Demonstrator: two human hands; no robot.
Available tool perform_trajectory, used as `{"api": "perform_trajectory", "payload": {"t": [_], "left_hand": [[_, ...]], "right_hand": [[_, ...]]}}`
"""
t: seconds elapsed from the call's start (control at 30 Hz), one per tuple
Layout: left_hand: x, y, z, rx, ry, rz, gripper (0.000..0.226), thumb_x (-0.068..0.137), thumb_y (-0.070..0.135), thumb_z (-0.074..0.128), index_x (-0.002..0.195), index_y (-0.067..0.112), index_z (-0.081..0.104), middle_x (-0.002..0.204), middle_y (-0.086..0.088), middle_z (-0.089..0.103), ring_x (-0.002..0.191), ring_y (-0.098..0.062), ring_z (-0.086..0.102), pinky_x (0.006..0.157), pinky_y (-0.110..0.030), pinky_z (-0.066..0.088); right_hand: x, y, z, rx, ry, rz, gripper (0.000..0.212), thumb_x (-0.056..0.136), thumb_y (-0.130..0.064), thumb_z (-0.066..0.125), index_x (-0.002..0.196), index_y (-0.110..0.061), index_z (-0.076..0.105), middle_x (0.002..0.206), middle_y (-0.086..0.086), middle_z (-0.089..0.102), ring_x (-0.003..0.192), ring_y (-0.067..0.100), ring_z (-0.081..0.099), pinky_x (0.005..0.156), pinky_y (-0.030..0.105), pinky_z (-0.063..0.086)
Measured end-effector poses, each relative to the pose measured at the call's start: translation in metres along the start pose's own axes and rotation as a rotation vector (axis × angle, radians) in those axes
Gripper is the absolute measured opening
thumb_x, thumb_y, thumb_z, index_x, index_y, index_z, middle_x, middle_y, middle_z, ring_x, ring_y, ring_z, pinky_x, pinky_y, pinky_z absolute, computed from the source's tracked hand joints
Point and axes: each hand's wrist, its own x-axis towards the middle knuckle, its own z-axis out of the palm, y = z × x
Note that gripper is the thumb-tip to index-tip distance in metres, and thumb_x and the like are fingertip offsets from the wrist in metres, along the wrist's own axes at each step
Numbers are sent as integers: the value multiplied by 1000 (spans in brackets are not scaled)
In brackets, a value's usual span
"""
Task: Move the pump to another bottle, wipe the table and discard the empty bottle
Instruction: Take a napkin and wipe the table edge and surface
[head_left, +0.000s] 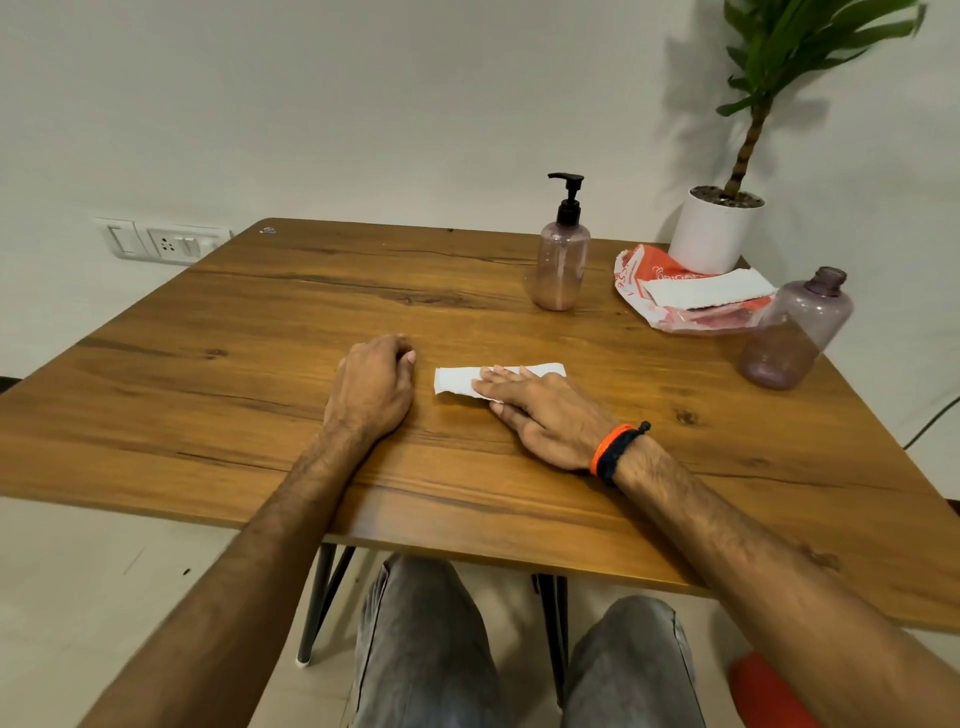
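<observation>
You are on the wiping step. The pump (567, 200) already sits on the bottle (562, 270) standing toward the far edge of the surface (260, 364), and the empty bottle (795, 338) waits uncapped at the right edge. Your right hand (540, 410) lies flat on the tissue (457, 379) at mid-surface, fingers (493, 384) straight and pressing it down, not pinching. Your left hand (371, 389) rests beside it, fingers loosely curled, holding nothing. Next, I would say, sweep the tissue across under steady pressure, then reach right for the empty bottle, which probably tips easily.
</observation>
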Motion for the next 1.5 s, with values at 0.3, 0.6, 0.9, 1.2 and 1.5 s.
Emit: {"api": "perform_trajectory", "payload": {"t": [0.3, 0.6, 0.9, 1.2, 1.5], "left_hand": [[0, 0, 0, 2, 2, 1, 28, 97, 21, 47, 115, 9, 64, 121, -13, 66, 115, -32, 58, 100, -47, 44], [1, 1, 0, 17, 17, 10, 28, 97, 24, 48, 115, 10, 64, 118, -11, 67, 112, -29, 59, 99, -45, 46], [0, 3, -3, 18, -20, 11, 30, 98, 25, 48, 118, 9, 63, 118, -12, 67, 111, -30, 59, 98, -46, 46], [0, 0, -2, 12, 15, 35, 26, 96, 21, 48, 110, 8, 65, 110, -13, 69, 104, -34, 60, 92, -46, 46], [2, 12, -6, -362, 76, -92, 36, 98, 39, 51, 117, 15, 68, 110, 0, 72, 102, -15, 66, 80, -23, 49]], "right_hand": [[-10, -3, -1, 20, -29, -43, 43, 104, -18, 37, 147, -20, 41, 158, 1, 30, 148, 11, 23, 122, 24, 8], [-28, -13, 4, 31, -68, -161, 43, 104, -20, 39, 146, -21, 41, 156, -2, 34, 146, 4, 24, 121, 21, 9], [-44, -28, -3, 607, -125, -225, 37, 99, -28, 46, 86, 2, 64, 62, -8, 46, 56, 10, 40, 60, 23, 33], [-6, -16, -21, 1815, 67, 342, 30, 97, -14, 50, 121, -3, 62, 124, 16, 67, 112, 30, 65, 93, 42, 54], [23, -6, -33, 1924, 132, 443, 22, 98, -11, 47, 110, -5, 64, 113, 15, 72, 97, 30, 71, 86, 45, 56]]}}
